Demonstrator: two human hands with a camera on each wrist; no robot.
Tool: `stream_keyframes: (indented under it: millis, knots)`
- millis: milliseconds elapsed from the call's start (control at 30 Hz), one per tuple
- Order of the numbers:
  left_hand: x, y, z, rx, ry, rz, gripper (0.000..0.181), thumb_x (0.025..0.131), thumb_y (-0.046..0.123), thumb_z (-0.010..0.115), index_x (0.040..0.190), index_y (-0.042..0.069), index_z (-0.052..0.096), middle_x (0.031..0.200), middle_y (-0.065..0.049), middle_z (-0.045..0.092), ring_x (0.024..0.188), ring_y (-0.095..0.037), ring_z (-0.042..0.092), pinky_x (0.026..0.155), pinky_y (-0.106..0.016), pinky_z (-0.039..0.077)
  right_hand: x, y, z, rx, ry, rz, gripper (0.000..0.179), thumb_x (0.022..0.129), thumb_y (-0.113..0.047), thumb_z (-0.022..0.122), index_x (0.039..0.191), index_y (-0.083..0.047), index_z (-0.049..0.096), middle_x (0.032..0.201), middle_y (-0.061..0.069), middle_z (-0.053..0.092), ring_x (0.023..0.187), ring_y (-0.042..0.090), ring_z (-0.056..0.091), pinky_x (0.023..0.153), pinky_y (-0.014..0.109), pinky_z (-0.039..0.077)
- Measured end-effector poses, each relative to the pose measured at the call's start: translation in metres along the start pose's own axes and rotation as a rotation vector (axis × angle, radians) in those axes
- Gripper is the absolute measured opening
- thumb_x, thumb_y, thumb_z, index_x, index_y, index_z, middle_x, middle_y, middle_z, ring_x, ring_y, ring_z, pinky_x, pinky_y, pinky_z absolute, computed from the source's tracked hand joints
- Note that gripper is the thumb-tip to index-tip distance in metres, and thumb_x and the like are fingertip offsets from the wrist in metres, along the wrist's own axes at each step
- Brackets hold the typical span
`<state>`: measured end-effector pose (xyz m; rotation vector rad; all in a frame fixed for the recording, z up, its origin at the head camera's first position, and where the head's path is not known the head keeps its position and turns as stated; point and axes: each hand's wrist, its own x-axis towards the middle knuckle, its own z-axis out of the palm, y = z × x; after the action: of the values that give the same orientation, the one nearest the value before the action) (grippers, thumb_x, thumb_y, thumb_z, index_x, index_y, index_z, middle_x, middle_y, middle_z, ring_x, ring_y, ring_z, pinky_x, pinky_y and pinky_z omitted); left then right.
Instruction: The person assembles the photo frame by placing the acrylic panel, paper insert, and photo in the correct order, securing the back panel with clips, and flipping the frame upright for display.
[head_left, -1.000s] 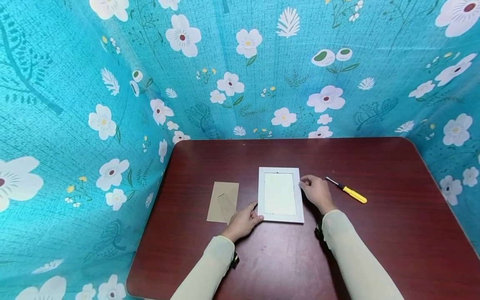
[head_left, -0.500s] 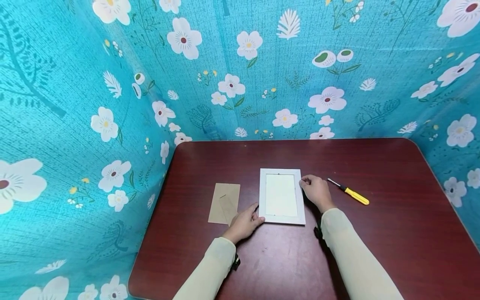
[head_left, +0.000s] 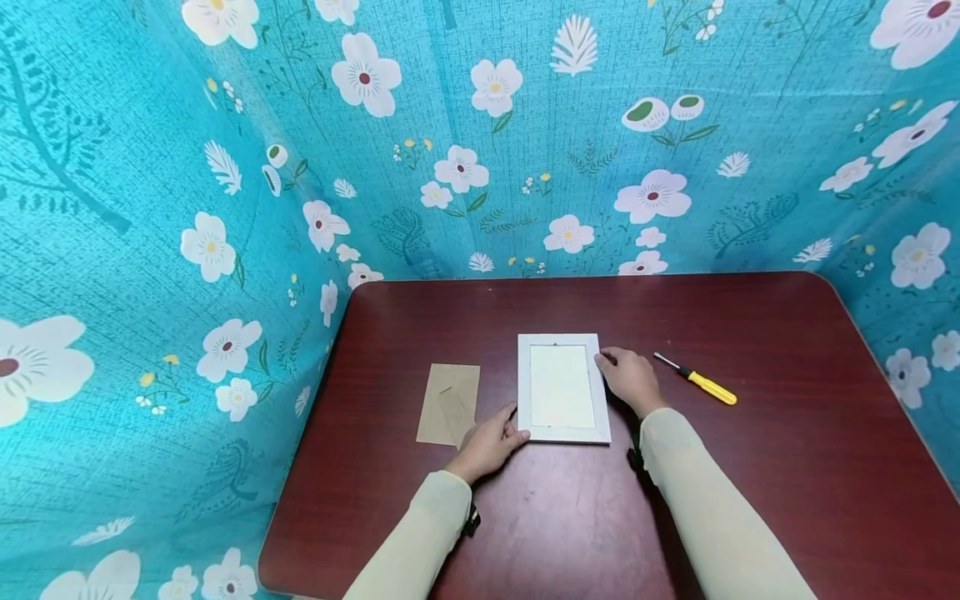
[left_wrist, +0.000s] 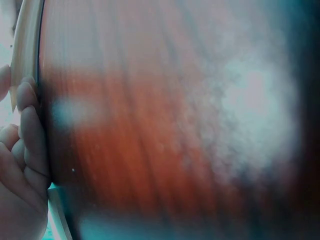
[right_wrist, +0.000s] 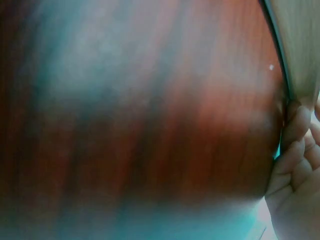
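A white picture frame [head_left: 525, 392] lies on the table with a cream panel [head_left: 562, 387] inside its border. Small dark marks show at the panel's top and bottom. My left hand [head_left: 487, 443] holds the frame's lower left corner, thumb at the near edge. At the upper part of the right side, my right hand [head_left: 632, 382] pinches the border between thumb and fingers. In the left wrist view, curled fingers [left_wrist: 34, 135] meet the frame's side [left_wrist: 27, 45]. The right wrist view likewise has fingertips [right_wrist: 296, 125] against the frame's edge [right_wrist: 295, 45].
Left of the frame lies a brown backing board [head_left: 435, 417] with a stand leg [head_left: 456, 412], partly behind my left hand. A yellow-handled screwdriver [head_left: 708, 387] lies to the right of my right hand. Blue flowered cloth [head_left: 517, 183] hangs behind the dark red table [head_left: 787, 400].
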<state>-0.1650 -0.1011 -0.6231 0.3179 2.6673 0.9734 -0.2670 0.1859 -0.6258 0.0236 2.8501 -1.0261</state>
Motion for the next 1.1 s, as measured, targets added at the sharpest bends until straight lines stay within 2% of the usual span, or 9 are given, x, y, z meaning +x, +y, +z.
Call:
stream_keyframes:
  millis: [167, 367, 500, 633, 800, 1100]
  knots:
    - [0.001, 0.001, -0.001, 0.003, 0.010, -0.002, 0.063, 0.094, 0.042, 0.063, 0.146, 0.011, 0.044, 0.074, 0.016, 0.054, 0.060, -0.002, 0.048, 0.064, -0.025, 0.042, 0.002, 0.003, 0.001, 0.014, -0.024, 0.001, 0.048, 0.101, -0.041, 0.048, 0.133, -0.006, 0.058, 0.126, 0.020, 0.060, 0.114, 0.041, 0.055, 0.092, 0.059, 0.040]
    - [0.002, 0.000, 0.001, -0.002, 0.005, -0.007, 0.063, 0.094, 0.042, 0.063, 0.146, 0.010, 0.044, 0.074, 0.015, 0.054, 0.060, -0.002, 0.049, 0.064, -0.024, 0.042, 0.004, 0.006, 0.002, 0.009, -0.007, -0.034, 0.047, 0.101, -0.040, 0.050, 0.131, -0.005, 0.060, 0.125, 0.020, 0.061, 0.114, 0.041, 0.055, 0.094, 0.059, 0.039]
    - [0.003, -0.001, 0.002, -0.015, 0.007, -0.008, 0.064, 0.094, 0.041, 0.063, 0.146, 0.010, 0.043, 0.073, 0.015, 0.054, 0.060, -0.003, 0.049, 0.064, -0.025, 0.042, 0.006, 0.008, 0.002, 0.073, -0.027, -0.020, 0.046, 0.101, -0.040, 0.051, 0.133, -0.007, 0.061, 0.101, 0.014, 0.069, 0.091, 0.032, 0.064, 0.087, 0.052, 0.043]
    - [0.004, -0.002, 0.003, -0.023, 0.013, -0.005, 0.063, 0.094, 0.041, 0.064, 0.146, 0.010, 0.044, 0.072, 0.014, 0.055, 0.060, -0.004, 0.049, 0.063, -0.025, 0.042, 0.007, 0.009, 0.002, 0.150, -0.043, 0.006, 0.045, 0.100, -0.040, 0.053, 0.133, -0.011, 0.061, 0.073, 0.003, 0.065, 0.064, 0.020, 0.062, 0.076, 0.042, 0.043]
    - [0.004, -0.003, 0.005, -0.006, 0.010, -0.005, 0.063, 0.094, 0.041, 0.064, 0.145, 0.010, 0.045, 0.072, 0.015, 0.055, 0.060, -0.003, 0.049, 0.063, -0.025, 0.042, 0.007, 0.012, 0.004, 0.186, -0.043, 0.007, 0.044, 0.100, -0.039, 0.054, 0.133, -0.010, 0.061, 0.068, 0.000, 0.064, 0.061, 0.017, 0.061, 0.075, 0.040, 0.044]
    - [0.004, 0.001, 0.002, -0.015, -0.008, -0.010, 0.065, 0.095, 0.042, 0.063, 0.147, 0.009, 0.042, 0.073, 0.014, 0.056, 0.061, -0.005, 0.050, 0.064, -0.027, 0.043, 0.004, 0.015, 0.004, 0.184, -0.003, -0.053, 0.043, 0.101, -0.035, 0.055, 0.130, -0.003, 0.061, 0.065, 0.000, 0.062, 0.059, 0.016, 0.060, 0.080, 0.043, 0.044]
